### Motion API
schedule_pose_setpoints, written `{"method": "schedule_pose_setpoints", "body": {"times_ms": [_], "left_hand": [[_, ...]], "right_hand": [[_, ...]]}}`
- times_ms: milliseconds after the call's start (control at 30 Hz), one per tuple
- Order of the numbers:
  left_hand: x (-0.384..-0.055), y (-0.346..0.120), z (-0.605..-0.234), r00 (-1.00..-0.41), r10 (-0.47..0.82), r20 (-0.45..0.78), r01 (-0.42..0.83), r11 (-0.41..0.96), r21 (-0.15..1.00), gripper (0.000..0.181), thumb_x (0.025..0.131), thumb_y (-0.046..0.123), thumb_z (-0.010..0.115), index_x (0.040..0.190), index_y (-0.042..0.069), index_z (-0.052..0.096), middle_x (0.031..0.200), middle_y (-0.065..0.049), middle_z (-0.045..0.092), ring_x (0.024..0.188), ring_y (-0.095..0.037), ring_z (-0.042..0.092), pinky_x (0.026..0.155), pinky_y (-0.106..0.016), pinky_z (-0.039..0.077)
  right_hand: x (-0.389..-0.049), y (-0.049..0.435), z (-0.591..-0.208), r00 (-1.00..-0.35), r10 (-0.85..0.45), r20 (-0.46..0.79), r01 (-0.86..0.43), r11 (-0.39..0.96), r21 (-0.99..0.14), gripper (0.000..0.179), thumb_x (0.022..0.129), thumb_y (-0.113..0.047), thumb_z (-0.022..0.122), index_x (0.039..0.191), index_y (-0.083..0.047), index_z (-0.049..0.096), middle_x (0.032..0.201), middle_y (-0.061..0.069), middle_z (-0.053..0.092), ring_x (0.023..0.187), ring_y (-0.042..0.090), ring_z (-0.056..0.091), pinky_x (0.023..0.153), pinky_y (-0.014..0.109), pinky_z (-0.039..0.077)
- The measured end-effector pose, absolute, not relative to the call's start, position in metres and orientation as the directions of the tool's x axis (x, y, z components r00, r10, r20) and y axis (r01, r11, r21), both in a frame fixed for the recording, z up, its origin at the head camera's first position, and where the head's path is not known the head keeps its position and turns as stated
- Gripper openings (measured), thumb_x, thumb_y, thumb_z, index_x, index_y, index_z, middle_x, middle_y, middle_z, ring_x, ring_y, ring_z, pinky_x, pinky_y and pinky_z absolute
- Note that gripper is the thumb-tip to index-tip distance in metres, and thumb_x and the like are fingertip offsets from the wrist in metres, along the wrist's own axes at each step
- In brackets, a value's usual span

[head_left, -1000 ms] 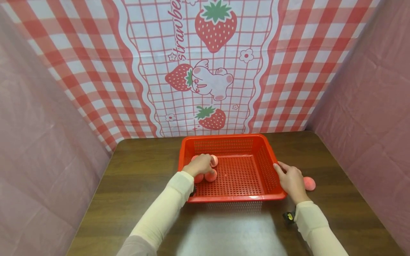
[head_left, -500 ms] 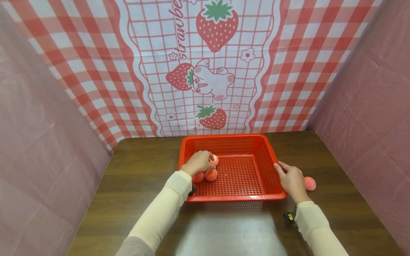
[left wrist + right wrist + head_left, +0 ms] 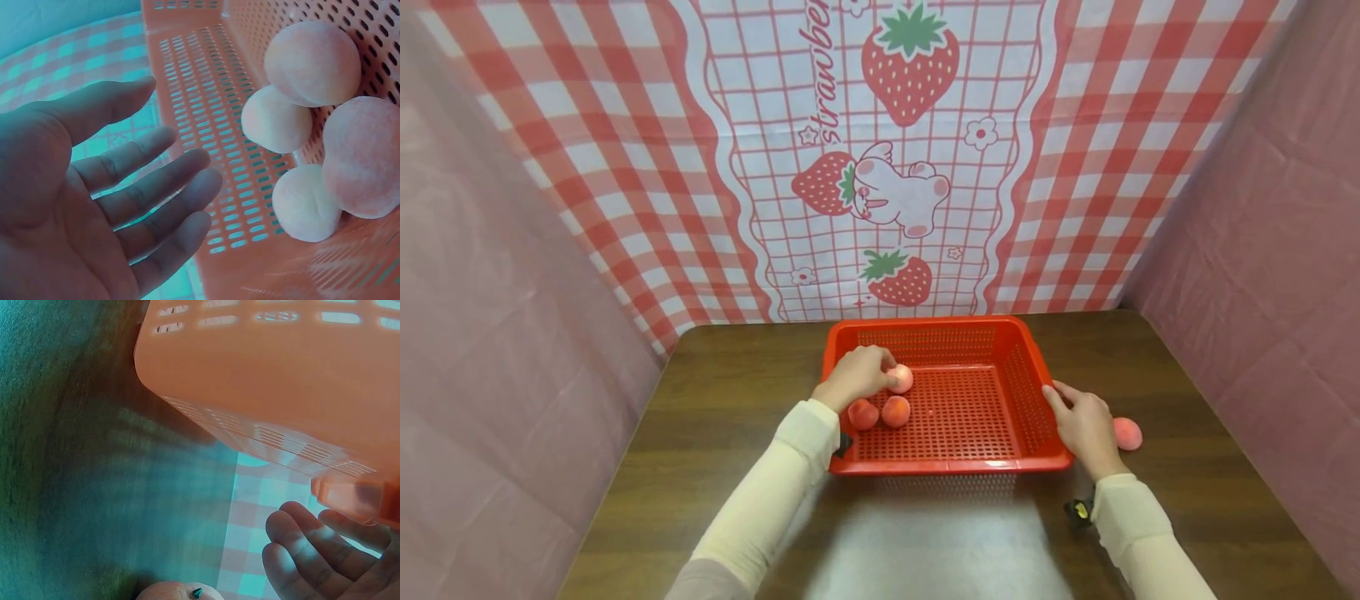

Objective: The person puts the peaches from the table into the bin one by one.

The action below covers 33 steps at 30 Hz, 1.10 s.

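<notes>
A red perforated plastic basket [image 3: 951, 466] stands on the table, with several pink peaches [image 3: 896, 412] grouped at its left end. Over that end is my left hand [image 3: 856, 375], its fingertips overlapping the far peach [image 3: 901, 379] in the head view. In the left wrist view the left hand [image 3: 119, 181] has its fingers spread and loosely extended, nothing between them, with the peaches [image 3: 312, 62] beyond the fingertips. My right hand [image 3: 1084, 427] holds the basket's right rim, thumb on top and fingers [image 3: 306, 544] below the outer lip.
Another peach [image 3: 1127, 433] lies on the wooden table [image 3: 737, 392] just right of my right hand. A strawberry-print checked cloth [image 3: 910, 183] hangs behind the table. Pink cloth walls [image 3: 512, 333] close in both sides.
My left hand has drawn back up and left, its fingers coming away from the nearer peaches, which show more fully now. The right hand keeps its hold on the rim.
</notes>
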<state>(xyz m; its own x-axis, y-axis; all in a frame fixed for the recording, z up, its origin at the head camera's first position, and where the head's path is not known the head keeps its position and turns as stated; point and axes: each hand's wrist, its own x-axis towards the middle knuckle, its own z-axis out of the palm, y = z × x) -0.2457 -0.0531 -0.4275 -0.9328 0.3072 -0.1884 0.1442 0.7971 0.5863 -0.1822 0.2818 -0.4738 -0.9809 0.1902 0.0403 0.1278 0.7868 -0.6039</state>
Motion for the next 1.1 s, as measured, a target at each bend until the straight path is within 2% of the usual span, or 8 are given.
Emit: {"method": "schedule_pose_setpoints", "body": {"times_ms": [267,400,533,667,767,1100], "left_hand": [[-0.243,-0.058,-0.417,-0.939,0.311,-0.145,0.192,0.826,0.531,0.039,0.089,0.034,0.07,0.12,0.011,0.066,0.119,-0.005,0.068,0.11,-0.024,0.062,0.094,-0.04,0.05],[-0.242,-0.059,-0.411,-0.943,0.297,-0.15,0.175,0.827,0.535,0.037,0.089,0.033,0.07,0.119,0.011,0.067,0.118,-0.005,0.068,0.108,-0.025,0.061,0.094,-0.04,0.049],[-0.24,-0.061,-0.406,-0.951,0.27,-0.154,0.15,0.833,0.533,0.039,0.088,0.034,0.071,0.12,0.011,0.066,0.117,-0.004,0.068,0.1,-0.022,0.06,0.089,-0.038,0.05],[-0.239,-0.064,-0.404,-0.957,0.256,-0.134,0.147,0.833,0.534,0.038,0.089,0.031,0.071,0.12,0.011,0.066,0.119,-0.004,0.067,0.105,-0.022,0.061,0.092,-0.039,0.05],[-0.238,-0.067,-0.403,-0.959,0.254,-0.124,0.151,0.832,0.534,0.037,0.089,0.031,0.071,0.12,0.011,0.066,0.119,-0.005,0.068,0.11,-0.024,0.062,0.095,-0.041,0.05],[-0.238,-0.08,-0.401,-0.967,0.231,-0.106,0.149,0.853,0.5,0.037,0.089,0.035,0.07,0.118,0.012,0.068,0.118,-0.006,0.069,0.112,-0.028,0.062,0.096,-0.044,0.049]], "right_hand": [[-0.183,0.282,-0.474,-0.98,0.193,0.037,0.132,0.785,-0.605,0.057,0.101,-0.045,0.047,0.136,-0.001,0.054,0.128,0.03,0.058,0.092,0.034,0.057,0.081,0.045,0.046],[-0.183,0.282,-0.474,-0.98,0.195,0.04,0.131,0.784,-0.607,0.056,0.1,-0.044,0.047,0.136,-0.001,0.054,0.129,0.03,0.058,0.092,0.035,0.057,0.081,0.045,0.046],[-0.183,0.282,-0.475,-0.98,0.195,0.046,0.128,0.784,-0.608,0.056,0.1,-0.044,0.048,0.136,-0.001,0.054,0.13,0.03,0.057,0.096,0.037,0.058,0.085,0.049,0.047],[-0.183,0.282,-0.475,-0.979,0.198,0.051,0.127,0.783,-0.609,0.056,0.1,-0.044,0.048,0.136,-0.001,0.054,0.129,0.03,0.057,0.096,0.037,0.058,0.086,0.051,0.046],[-0.183,0.282,-0.475,-0.978,0.2,0.061,0.122,0.783,-0.609,0.056,0.1,-0.043,0.048,0.135,0.0,0.055,0.128,0.03,0.058,0.094,0.036,0.058,0.084,0.049,0.046],[-0.183,0.283,-0.477,-0.98,0.196,0.028,0.138,0.778,-0.612,0.061,0.1,-0.049,0.045,0.138,-0.001,0.052,0.132,0.029,0.056,0.097,0.035,0.057,0.082,0.045,0.046]]}}
